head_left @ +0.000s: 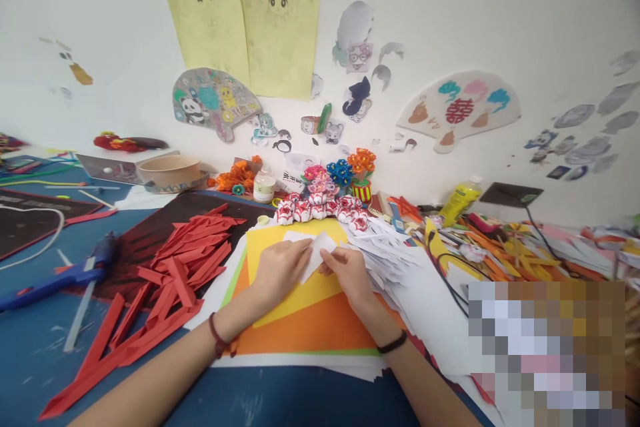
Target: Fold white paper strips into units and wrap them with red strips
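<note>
Between my two hands is a small piece of white paper [320,248], held above a stack of coloured sheets. My left hand [281,268] pinches its left side, and a red cord circles that wrist. On the other side, my right hand [350,272] grips the paper's right edge between thumb and fingers; a black band is on this wrist. Under the hands lie a yellow sheet [300,303] and an orange sheet [300,337]. Folded red paper strips [185,260] are heaped left of my left hand. Loose white paper pieces [387,257] spread beyond my right hand.
Red-and-white folded paper pieces [320,208] stand behind the sheets, near a flower pot [362,191]. A blue glue gun [75,277] lies at left. A wooden bowl [170,172], a yellow bottle [460,200] and a black cable [453,283] are farther out.
</note>
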Motion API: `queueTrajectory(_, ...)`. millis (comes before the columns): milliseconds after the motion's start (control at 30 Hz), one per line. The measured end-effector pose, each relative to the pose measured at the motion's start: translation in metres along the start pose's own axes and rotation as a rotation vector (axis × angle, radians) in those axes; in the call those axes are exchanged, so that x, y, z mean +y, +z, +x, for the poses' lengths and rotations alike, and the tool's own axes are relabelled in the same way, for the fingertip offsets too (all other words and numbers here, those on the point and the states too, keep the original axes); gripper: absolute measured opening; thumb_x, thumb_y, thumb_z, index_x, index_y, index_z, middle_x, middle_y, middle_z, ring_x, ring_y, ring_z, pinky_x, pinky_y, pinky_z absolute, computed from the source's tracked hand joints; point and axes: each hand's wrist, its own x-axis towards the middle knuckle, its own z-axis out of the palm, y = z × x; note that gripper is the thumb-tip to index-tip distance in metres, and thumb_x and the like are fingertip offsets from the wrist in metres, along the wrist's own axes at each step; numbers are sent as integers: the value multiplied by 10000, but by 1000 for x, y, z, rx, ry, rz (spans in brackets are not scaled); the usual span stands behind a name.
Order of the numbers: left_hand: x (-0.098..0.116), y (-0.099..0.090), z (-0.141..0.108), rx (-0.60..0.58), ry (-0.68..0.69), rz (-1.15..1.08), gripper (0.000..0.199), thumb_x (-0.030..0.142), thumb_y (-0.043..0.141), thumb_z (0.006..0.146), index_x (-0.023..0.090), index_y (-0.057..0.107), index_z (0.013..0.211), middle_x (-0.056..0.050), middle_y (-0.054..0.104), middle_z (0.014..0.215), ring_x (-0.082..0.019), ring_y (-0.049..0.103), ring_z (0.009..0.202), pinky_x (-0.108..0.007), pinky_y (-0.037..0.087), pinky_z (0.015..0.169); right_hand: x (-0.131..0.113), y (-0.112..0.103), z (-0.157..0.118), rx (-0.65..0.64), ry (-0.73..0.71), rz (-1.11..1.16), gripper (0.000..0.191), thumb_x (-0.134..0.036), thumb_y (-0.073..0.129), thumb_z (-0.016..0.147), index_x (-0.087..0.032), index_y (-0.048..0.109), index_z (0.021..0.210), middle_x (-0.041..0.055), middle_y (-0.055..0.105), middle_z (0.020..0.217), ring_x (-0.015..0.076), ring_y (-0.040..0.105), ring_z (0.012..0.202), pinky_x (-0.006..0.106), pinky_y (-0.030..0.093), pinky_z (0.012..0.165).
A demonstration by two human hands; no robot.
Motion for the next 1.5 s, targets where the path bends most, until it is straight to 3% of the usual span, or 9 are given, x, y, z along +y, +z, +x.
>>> queueTrajectory(133,-2,2,-7,23,281,140,316,202,413,952,122,542,1229,-135,704,1040,-206,679,900,-310,530,785,0,4,0,-22,-3,14,450,-558,634,772,-141,662,606,82,680,562,191,628,524,307,499,569)
queueTrajectory(233,0,2,-9,-1,390,192,373,129,382,949,120,462,1314,-158,636,1213,-219,635,1074,-335,529,876,0,4,0,-44,-21,48,444,-561,629,775,-139,673,643,76,679,576,190,628,532,307,503,566)
queueTrajectory(633,0,2,-7,-50,386,289,402,141,356,954,103,416,1350,-183,576,1295,-238,622,1098,-354,540,873,-15,-5,1,-214,-80,123,457,-578,591,810,-144,697,713,71,695,704,197,651,695,331,522,713)
queueTrajectory(833,2,4,-9,-35,409,292,368,144,366,957,102,453,1312,-171,591,1276,-247,609,1107,-351,521,856,-12,-7,3,-178,-125,14,469,-553,542,856,-143,687,680,65,680,661,186,633,651,302,506,668)
queueTrajectory(933,6,-2,-7,-35,320,191,321,194,377,968,136,525,1247,-142,670,1133,-229,650,1004,-333,513,805,-11,-9,3,-205,-133,-4,465,-539,514,878,-148,688,696,64,685,674,187,643,662,298,507,671)
queueTrajectory(1033,13,-9,-3,-30,22,-45,310,352,432,958,185,595,1162,-83,719,930,-201,674,833,-302,503,745,-13,-9,3,-222,-138,-25,448,-532,533,870,-155,682,678,58,683,666,187,645,652,295,507,658)
queueTrajectory(1133,17,-13,2,-93,-220,-414,322,442,467,929,210,631,1081,-40,724,877,-175,670,784,-253,493,688,-17,-8,1,-227,-140,-56,428,-516,540,870,-163,672,668,48,671,643,186,640,634,288,504,638)
queueTrajectory(1267,17,-13,7,-137,-317,-690,307,440,512,899,177,669,917,-28,705,791,-153,639,719,-229,468,645,-25,-5,-4,-251,-145,-64,421,-488,542,874,-170,653,622,35,660,604,176,623,593,277,488,611)
queueTrajectory(1500,16,-11,5,-73,-343,-715,329,436,539,877,151,650,756,-19,634,674,-133,549,627,-227,420,592,-30,-2,-10,-280,-152,-27,389,-427,557,871,-172,634,588,25,644,589,165,604,578,268,469,599)
